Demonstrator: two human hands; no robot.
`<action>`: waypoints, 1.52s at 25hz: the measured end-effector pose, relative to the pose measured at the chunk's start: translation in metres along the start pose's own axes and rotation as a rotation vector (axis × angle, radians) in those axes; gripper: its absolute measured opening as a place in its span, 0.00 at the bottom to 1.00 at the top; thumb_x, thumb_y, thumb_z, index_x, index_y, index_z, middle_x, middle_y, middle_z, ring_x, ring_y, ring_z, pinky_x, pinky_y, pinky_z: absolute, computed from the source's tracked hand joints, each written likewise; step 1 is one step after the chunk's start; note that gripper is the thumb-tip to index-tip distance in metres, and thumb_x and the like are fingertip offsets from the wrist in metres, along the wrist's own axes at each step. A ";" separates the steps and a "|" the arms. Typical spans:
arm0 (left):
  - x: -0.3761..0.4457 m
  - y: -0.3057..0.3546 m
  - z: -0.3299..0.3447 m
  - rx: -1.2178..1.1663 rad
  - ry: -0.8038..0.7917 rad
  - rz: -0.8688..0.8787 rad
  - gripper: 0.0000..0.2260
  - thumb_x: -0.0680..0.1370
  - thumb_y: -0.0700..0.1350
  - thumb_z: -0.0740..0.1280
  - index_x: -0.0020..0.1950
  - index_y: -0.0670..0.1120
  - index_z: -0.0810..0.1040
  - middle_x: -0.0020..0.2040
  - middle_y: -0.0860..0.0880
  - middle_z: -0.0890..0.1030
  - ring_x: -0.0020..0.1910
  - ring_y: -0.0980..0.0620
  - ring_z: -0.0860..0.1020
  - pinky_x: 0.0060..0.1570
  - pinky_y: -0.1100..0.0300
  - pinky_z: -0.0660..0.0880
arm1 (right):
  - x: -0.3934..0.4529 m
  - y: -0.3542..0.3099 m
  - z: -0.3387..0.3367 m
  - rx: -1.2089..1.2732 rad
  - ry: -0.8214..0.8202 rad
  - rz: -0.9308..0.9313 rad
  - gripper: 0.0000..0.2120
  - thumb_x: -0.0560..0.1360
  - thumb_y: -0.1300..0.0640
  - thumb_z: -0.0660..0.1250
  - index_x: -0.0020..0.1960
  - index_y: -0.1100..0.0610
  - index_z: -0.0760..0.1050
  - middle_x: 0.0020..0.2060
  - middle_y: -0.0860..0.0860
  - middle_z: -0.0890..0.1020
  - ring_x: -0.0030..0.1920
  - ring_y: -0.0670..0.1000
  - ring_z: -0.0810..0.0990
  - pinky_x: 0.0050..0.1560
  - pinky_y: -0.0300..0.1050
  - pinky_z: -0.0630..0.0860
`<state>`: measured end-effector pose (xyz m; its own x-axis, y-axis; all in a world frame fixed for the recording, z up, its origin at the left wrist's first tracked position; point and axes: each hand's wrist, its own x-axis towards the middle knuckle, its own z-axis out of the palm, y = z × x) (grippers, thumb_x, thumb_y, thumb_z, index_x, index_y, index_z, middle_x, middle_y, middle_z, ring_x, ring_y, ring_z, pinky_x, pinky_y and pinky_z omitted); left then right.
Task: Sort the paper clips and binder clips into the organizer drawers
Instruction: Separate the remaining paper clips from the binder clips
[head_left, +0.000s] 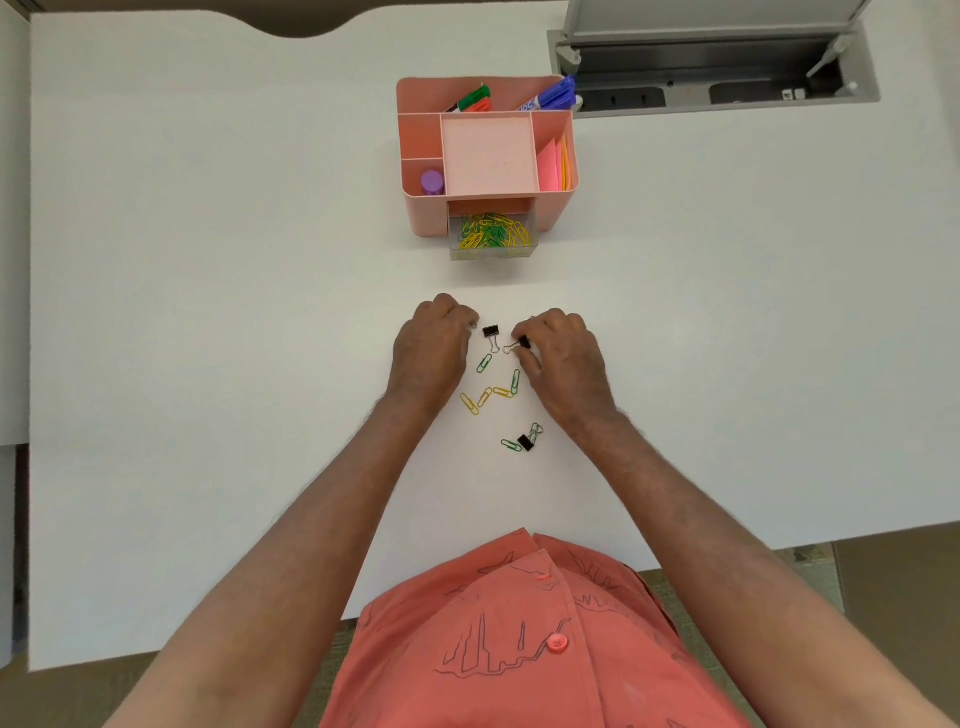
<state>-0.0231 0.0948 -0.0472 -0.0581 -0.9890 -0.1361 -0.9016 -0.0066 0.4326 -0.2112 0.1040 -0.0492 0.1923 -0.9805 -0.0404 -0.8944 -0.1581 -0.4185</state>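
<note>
A pink desk organizer (558, 213) stands at the table's middle back. Its clear drawer (522, 253) is pulled open and holds a heap of yellow and green paper clips (491, 234). Nearer me, several loose paper clips (485, 397) lie scattered in green and yellow. A black binder clip (491, 331) lies between my hands, and another (525, 442) lies close to me beside a green paper clip (511, 445). My right hand (563, 364) pinches a third black binder clip (523, 343) on the table. My left hand (428, 351) is curled, with a silver wire loop showing at its fingertips.
The organizer's top compartments hold markers (556, 93), a purple cap (432, 183) and sticky notes (553, 166). An open grey cable hatch (717, 67) is set in the table at the back right. The white table's front edge (727, 558) runs just ahead of my torso.
</note>
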 end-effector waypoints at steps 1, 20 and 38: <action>-0.002 0.000 0.000 0.002 0.012 -0.012 0.09 0.81 0.42 0.65 0.58 0.48 0.82 0.54 0.48 0.79 0.53 0.45 0.78 0.44 0.50 0.77 | 0.001 0.002 -0.002 0.046 0.002 0.026 0.09 0.77 0.58 0.70 0.56 0.51 0.80 0.49 0.48 0.81 0.50 0.54 0.76 0.51 0.52 0.75; -0.039 0.013 0.012 -0.030 -0.008 -0.046 0.10 0.78 0.46 0.71 0.59 0.48 0.81 0.53 0.50 0.81 0.53 0.46 0.79 0.50 0.52 0.71 | -0.016 0.018 -0.019 0.028 0.087 0.322 0.10 0.76 0.48 0.69 0.56 0.50 0.77 0.51 0.49 0.78 0.54 0.54 0.75 0.53 0.52 0.73; -0.030 0.024 0.004 -0.012 -0.140 -0.090 0.04 0.75 0.42 0.66 0.45 0.49 0.79 0.47 0.51 0.79 0.49 0.47 0.76 0.46 0.54 0.68 | -0.001 0.024 -0.034 0.263 0.096 0.383 0.02 0.78 0.54 0.66 0.49 0.49 0.78 0.48 0.45 0.77 0.52 0.49 0.74 0.53 0.52 0.76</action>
<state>-0.0450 0.1253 -0.0362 -0.0368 -0.9541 -0.2972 -0.9008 -0.0972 0.4233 -0.2461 0.0972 -0.0284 -0.1810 -0.9707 -0.1577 -0.7583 0.2399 -0.6061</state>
